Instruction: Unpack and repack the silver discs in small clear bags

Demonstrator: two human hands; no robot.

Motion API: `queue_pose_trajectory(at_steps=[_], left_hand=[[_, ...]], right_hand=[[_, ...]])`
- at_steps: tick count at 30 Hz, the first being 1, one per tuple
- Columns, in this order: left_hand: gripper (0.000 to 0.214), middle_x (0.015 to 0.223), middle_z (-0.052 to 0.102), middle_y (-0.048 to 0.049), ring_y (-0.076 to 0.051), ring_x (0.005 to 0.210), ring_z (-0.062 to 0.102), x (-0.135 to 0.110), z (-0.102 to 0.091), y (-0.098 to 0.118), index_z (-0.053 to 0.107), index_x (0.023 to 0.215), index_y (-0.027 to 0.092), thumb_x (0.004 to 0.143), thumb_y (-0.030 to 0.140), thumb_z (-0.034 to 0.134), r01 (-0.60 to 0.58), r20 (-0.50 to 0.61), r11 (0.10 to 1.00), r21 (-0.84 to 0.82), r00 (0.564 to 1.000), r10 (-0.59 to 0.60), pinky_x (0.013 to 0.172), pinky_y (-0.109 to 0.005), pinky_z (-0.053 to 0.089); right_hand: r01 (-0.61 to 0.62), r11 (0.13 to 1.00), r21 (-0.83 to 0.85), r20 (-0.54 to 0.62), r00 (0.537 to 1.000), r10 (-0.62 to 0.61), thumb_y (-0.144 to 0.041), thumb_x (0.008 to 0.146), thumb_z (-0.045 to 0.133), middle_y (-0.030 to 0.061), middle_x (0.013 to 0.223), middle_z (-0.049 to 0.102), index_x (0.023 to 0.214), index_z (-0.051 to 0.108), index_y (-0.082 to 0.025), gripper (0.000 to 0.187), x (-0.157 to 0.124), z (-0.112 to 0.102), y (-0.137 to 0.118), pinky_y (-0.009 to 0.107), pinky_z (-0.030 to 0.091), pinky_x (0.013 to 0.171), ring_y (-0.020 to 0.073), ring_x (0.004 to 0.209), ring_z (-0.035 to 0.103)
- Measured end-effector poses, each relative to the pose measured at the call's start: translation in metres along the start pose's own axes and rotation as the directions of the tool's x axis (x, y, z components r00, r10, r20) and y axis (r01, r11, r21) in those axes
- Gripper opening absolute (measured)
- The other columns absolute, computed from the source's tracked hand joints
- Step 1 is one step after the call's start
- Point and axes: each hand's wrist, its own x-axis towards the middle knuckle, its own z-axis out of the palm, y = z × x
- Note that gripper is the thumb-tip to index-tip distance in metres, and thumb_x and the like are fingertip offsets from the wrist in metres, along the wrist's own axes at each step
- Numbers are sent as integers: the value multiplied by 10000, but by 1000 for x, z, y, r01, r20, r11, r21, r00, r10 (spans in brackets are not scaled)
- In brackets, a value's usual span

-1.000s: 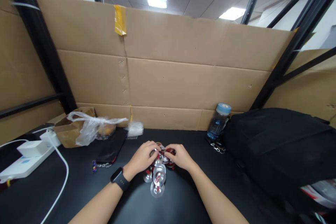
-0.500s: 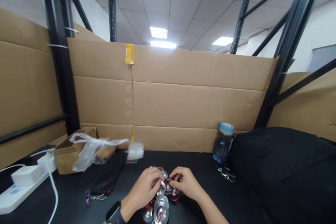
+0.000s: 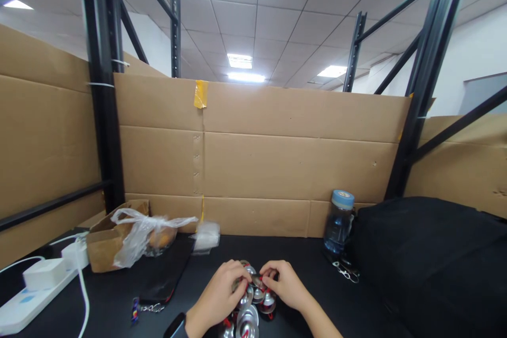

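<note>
A heap of shiny, domed silver metal discs [image 3: 247,319] with bits of red on them lies on the black table, running toward me at the bottom centre. My left hand [image 3: 222,289], a dark watch [image 3: 177,326] on its wrist, reaches in from the left with fingers bent and closed on a disc near the top of the heap. From the right, my right hand [image 3: 285,285] pinches at a disc's edge between thumb and fingers. One tilted disc [image 3: 257,281] spans the gap between both sets of fingertips. Some discs are partly hidden behind my left hand.
A blue-lidded bottle [image 3: 338,224] and keys [image 3: 346,270] stand beside a large black bag [image 3: 428,259] on the right. To the left are a white power strip [image 3: 24,298], a cardboard box [image 3: 103,248], a plastic bag [image 3: 137,237] and a black pouch [image 3: 168,274]. A cardboard wall [image 3: 261,163] closes the back.
The camera has tilted up slightly, so the scene sits lower in the picture. Between my fingertips a disc now shows more plainly. Both hands stay at the heap.
</note>
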Motion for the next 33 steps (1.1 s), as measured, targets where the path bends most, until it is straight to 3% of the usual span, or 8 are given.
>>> queue_pose_trajectory(at_steps=[5, 10, 18, 23, 29, 33], left_hand=[[208, 976, 704, -44, -206, 982, 620, -1, 0, -1, 704, 938, 243, 953, 239, 496, 21, -11, 1000, 4, 1000, -21, 940, -333, 437], [205, 1044, 698, -58, -209, 997, 631, 0, -2, 5, 685, 1073, 254, 968, 328, 525, 27, -62, 998, -60, 998, -31, 912, -304, 460], [170, 929, 715, -36, -179, 866, 657, 4, 6, 9, 693, 1053, 241, 927, 327, 618, 28, -196, 976, -216, 978, -71, 805, -255, 476], [119, 836, 687, -25, -167, 815, 641, 4, 6, 7, 661, 855, 202, 928, 272, 598, 35, -200, 980, -197, 977, -75, 774, -244, 460], [154, 855, 668, -39, -177, 822, 623, 2, 7, 10, 622, 866, 200, 961, 266, 521, 10, -154, 988, -157, 987, -35, 773, -260, 459], [156, 867, 673, -42, -192, 835, 613, 2, 6, 11, 625, 875, 214, 964, 290, 523, 17, -123, 996, -85, 992, -28, 791, -289, 449]], right_hand=[[46, 997, 68, -117, 992, -38, -240, 792, 682, 54, 797, 724, 835, 766, -180, 112, 3, -2, -4, 261, 458, 626, 182, 716, 646], [67, 918, 392, -206, 978, 17, -424, 755, 794, 74, 849, 726, 837, 728, -171, 274, 4, 1, -18, 315, 498, 739, 214, 794, 660], [38, 809, 586, -127, 991, 45, -416, 697, 869, 59, 854, 708, 841, 707, -170, 328, -2, 26, -32, 327, 508, 786, 205, 826, 660], [8, 795, 607, -69, 997, 42, -395, 704, 871, 39, 830, 695, 943, 704, -176, 364, -3, 29, -31, 300, 516, 756, 177, 790, 663], [-9, 784, 620, -36, 999, 40, -342, 538, 956, 52, 929, 720, 976, 676, -184, 542, -4, 29, -31, 289, 542, 715, 204, 844, 699], [-32, 800, 600, 5, 999, 36, -334, 515, 958, 60, 928, 731, 1002, 674, -188, 583, -8, 24, -37, 322, 562, 709, 211, 809, 705]])
